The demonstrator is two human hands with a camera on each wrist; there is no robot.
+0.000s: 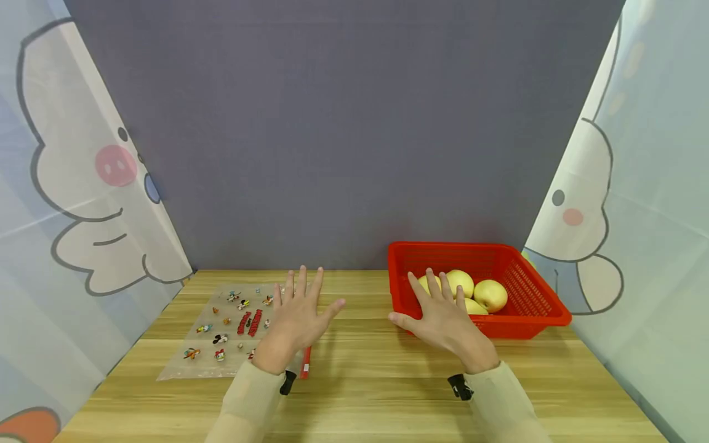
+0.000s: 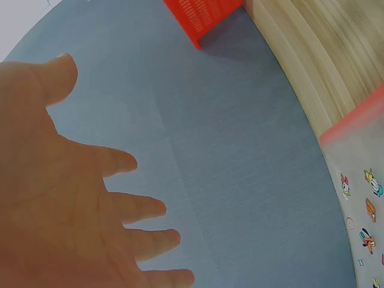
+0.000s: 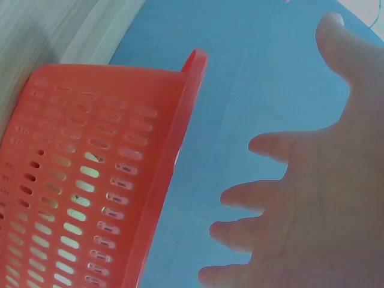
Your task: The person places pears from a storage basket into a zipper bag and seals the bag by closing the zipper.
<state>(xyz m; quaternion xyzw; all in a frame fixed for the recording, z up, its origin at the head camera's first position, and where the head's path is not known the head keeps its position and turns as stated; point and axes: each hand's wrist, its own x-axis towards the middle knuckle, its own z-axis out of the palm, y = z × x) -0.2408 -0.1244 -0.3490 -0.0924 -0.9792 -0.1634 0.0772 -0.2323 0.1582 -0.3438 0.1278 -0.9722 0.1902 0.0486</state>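
Note:
My left hand is held above the table with its fingers straight and spread, holding nothing. Below and to its left lies a clear plastic zip bag printed with small cartoon figures and red lettering, with a red strip along its right edge. My right hand hovers in front of the red plastic basket, fingers likewise spread and nothing in them. Several pale yellow-green apples sit inside the basket, partly hidden by the right hand. Through the slotted basket wall, the right wrist view shows pale patches.
The wooden table carries the bag on its left side and the basket at its back right. A plain grey-blue cloth hangs behind it. Curtains with cartoon animals stand at both sides.

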